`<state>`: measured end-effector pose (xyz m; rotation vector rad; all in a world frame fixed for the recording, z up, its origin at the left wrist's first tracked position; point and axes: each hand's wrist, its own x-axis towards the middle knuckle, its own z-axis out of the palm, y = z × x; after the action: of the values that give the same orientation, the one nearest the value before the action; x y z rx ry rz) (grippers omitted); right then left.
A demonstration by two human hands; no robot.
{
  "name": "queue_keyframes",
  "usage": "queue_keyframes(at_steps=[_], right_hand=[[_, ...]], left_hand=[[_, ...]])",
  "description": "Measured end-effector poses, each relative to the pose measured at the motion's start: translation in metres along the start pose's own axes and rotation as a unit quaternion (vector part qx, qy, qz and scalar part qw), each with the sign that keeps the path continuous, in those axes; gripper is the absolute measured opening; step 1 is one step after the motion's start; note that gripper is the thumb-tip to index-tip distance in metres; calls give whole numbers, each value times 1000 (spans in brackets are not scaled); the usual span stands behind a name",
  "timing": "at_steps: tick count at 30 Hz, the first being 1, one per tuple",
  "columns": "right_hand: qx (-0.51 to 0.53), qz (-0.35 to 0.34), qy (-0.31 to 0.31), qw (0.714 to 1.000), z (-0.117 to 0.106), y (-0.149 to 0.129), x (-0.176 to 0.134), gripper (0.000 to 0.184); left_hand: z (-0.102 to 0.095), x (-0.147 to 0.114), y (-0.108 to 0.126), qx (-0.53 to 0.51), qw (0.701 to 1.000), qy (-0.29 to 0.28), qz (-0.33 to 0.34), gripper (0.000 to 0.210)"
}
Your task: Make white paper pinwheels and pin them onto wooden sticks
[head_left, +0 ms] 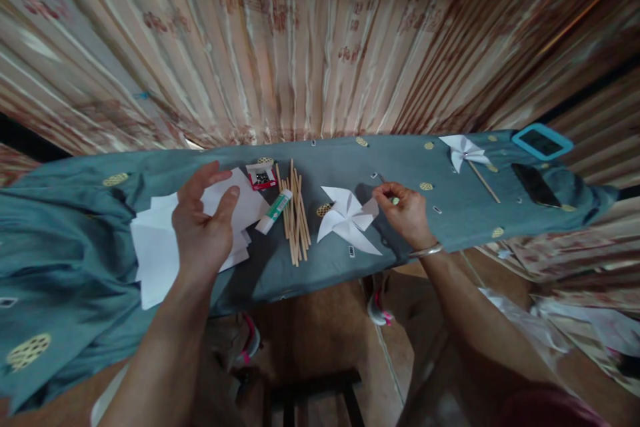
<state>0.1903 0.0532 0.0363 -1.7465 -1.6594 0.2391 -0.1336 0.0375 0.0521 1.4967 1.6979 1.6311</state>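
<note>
My left hand (pixel 204 223) is raised over a spread of white paper sheets (pixel 157 250), thumb and fingers apart, holding nothing. A white paper pinwheel (pixel 349 219) without a stick lies on the cloth in front of me. At its right edge, the fingertips of my right hand (pixel 404 210) are pinched together. A thin dark tip (pixel 383 178) shows just beyond these fingers; what they hold is too small to make out. Between my hands lie a bundle of thin wooden sticks (pixel 296 217), a green and white glue stick (pixel 275 211) and an open red box (pixel 262 177) of small dark pieces.
A blue-green patterned cloth (pixel 400 153) covers the narrow table. Toward its right end lie a pinwheel on a stick (pixel 465 152), a black phone (pixel 535 185) and a blue-framed tablet (pixel 543 141). A pleated curtain (pixel 310 47) hangs behind; a dark stool (pixel 317 387) stands below.
</note>
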Motion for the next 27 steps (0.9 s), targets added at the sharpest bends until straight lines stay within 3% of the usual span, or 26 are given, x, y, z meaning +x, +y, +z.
queue_keyframes(at_steps=[5,10,15,20,27], right_hand=[[33,-41,-46,998,11,-18,-8,19],[90,-99,-173,976,34,-59,-17,17],[-33,-222,-293,930,61,-122,6,22],[-220,-251,-305,892,96,-169,42,29],[-262,-265,-319,871,127,-181,62,27]], left_hand=[[-5,1,4,-4,1000,1,23,11],[-9,5,7,-50,999,7,9,10],[-15,7,9,-107,994,11,-16,9],[-19,9,12,-154,987,35,-15,10],[-18,10,15,-188,981,29,-32,16]])
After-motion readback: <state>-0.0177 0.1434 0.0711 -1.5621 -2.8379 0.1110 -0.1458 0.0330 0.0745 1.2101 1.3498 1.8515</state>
